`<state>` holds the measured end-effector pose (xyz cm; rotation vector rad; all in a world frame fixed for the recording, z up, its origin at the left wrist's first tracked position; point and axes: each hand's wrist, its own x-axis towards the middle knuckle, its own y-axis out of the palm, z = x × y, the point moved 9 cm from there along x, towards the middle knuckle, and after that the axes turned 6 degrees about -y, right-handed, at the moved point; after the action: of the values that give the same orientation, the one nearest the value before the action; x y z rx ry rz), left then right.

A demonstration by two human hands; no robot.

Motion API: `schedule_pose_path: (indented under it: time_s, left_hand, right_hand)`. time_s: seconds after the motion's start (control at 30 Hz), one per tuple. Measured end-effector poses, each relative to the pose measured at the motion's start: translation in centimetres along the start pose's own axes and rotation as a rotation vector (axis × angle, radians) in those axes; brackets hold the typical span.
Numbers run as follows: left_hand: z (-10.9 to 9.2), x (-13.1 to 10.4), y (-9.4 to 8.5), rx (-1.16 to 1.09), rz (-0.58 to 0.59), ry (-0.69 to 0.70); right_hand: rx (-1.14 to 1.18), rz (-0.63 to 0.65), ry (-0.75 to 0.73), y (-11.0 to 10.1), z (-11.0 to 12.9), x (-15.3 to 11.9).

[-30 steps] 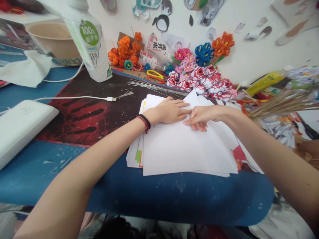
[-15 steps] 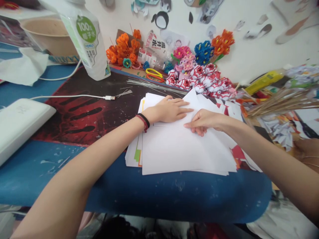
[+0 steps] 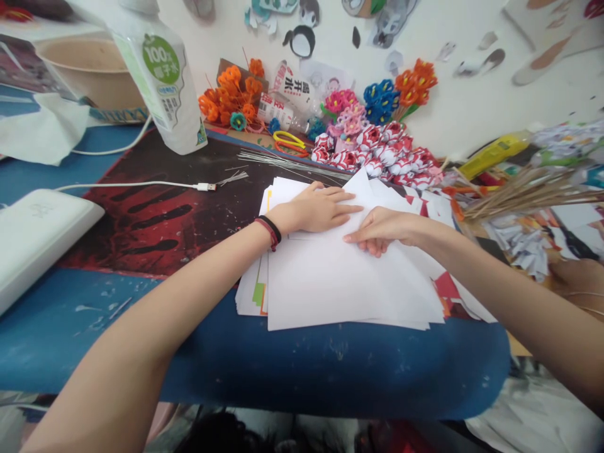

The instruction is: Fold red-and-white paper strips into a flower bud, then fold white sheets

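Note:
A stack of white paper sheets [image 3: 325, 286] lies fanned out at the table's front edge, with a pointed corner rising at its far side. My left hand [image 3: 321, 209] rests flat on the upper part of the stack, fingers spread to the right. Just right of those fingertips, my right hand [image 3: 381, 230] is closed above the paper, its thumb pointing left against curled fingers. Whether a paper edge is pinched in it I cannot tell. Green and orange edges show at the stack's left, and red-and-white paper [image 3: 448, 287] sticks out at its right.
Thin wires [image 3: 283, 165] lie behind the stack, before red-and-white paper flowers [image 3: 377, 151]. A white bottle [image 3: 170, 100], a power bank [image 3: 44, 242] and its cable [image 3: 141, 184] are at left. Brown sticks [image 3: 523, 192] and paper strips [image 3: 528, 251] crowd the right.
The whole view has shifted slightly. Both hands keep nearly the same places on the paper, the left one flat and the right one closed.

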<state>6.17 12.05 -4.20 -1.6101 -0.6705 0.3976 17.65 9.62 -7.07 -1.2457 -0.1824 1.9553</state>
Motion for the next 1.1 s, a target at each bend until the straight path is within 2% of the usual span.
schedule_pose_path:
  time_s: [0.2, 0.53, 1.1]
  left_hand:
    - [0.0, 0.0, 0.0, -0.009, -0.004, 0.004]
    - [0.0, -0.1, 0.0, -0.006, -0.011, 0.002]
    - [-0.3, -0.2, -0.5, -0.021, 0.0, -0.002]
  right_hand:
    - [0.017, 0.068, 0.005, 0.2, -0.7, -0.2]
    - [0.045, 0.107, 0.02, -0.2, -2.6, -0.9]
    - [0.09, -0.027, 0.098, -2.4, -5.9, -2.8]
